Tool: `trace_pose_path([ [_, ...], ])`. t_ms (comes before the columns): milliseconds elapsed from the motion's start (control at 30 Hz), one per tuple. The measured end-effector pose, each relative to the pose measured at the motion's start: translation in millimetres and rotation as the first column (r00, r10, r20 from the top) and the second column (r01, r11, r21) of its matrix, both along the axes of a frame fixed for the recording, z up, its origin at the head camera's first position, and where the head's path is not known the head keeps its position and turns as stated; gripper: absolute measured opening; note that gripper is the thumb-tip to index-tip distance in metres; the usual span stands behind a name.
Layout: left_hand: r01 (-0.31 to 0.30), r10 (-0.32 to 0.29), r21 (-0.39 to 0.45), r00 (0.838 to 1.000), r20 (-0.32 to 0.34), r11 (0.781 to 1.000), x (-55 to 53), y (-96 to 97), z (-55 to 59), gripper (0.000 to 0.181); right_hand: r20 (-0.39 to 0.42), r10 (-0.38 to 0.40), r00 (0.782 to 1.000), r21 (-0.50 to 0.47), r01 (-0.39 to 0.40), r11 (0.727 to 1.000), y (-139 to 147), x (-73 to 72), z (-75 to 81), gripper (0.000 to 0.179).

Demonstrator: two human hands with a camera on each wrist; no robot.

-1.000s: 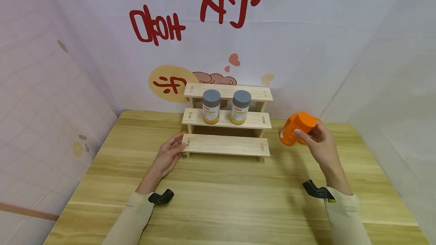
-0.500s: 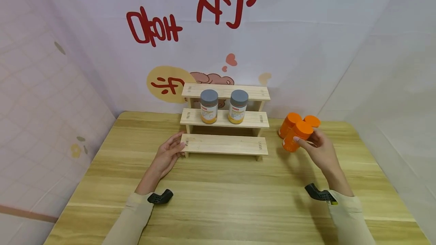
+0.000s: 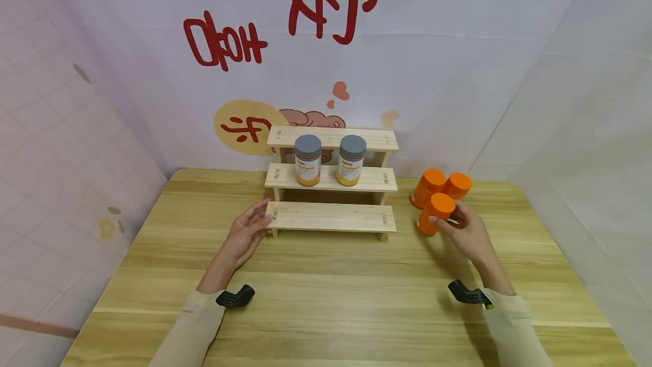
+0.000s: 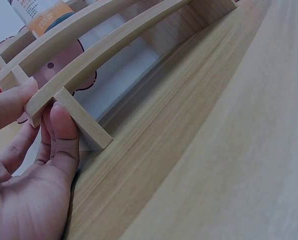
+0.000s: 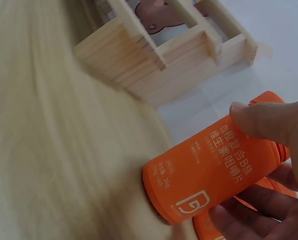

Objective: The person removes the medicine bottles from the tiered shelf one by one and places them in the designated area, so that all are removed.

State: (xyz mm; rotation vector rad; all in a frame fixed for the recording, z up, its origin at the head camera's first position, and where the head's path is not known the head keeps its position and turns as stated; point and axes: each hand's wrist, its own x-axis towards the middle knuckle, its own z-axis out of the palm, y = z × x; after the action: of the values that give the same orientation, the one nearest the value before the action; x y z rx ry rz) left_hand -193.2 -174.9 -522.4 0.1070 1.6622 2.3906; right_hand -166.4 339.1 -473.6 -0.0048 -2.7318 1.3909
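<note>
My right hand [image 3: 466, 234] grips an orange pill bottle [image 3: 432, 217] between thumb and fingers, low over the table and right of the rack. White print runs along the bottle's side in the right wrist view. Two more orange bottles, a left one [image 3: 428, 187] and a right one [image 3: 458, 184], stand just behind it. At the rack's left end, my left hand [image 3: 248, 234] pinches the lowest board of the wooden three-step rack [image 3: 331, 217], thumb on top and fingers beneath. Two grey-capped bottles, one left [image 3: 308, 162] and one right [image 3: 351, 162], stand on the middle step.
The wooden table [image 3: 331, 304] stretches in front of the rack. Behind it hangs a pale printed backdrop [image 3: 433, 84] with red characters, and more pale cloth walls the left and right sides.
My right hand has brought the orange bottle down and slightly nearer to me, away from the two behind, which now show more fully. The left hand keeps its hold on the rack.
</note>
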Motion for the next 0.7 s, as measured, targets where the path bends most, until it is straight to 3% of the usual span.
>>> trace_pose_path([
  [400,0.003,-0.002,-0.016,1.0,0.011,1.0,2.5,0.7,2.5,0.068,0.029,-0.004,1.0,0.026,0.003,1.0,1.5,-1.1,-3.7,0.07],
  [700,0.006,-0.006,-0.017,1.0,0.002,1.0,2.1,0.0,2.0,0.067,-0.037,-0.026,0.999,0.052,0.028,0.998,1.2,2.4,11.5,0.078],
])
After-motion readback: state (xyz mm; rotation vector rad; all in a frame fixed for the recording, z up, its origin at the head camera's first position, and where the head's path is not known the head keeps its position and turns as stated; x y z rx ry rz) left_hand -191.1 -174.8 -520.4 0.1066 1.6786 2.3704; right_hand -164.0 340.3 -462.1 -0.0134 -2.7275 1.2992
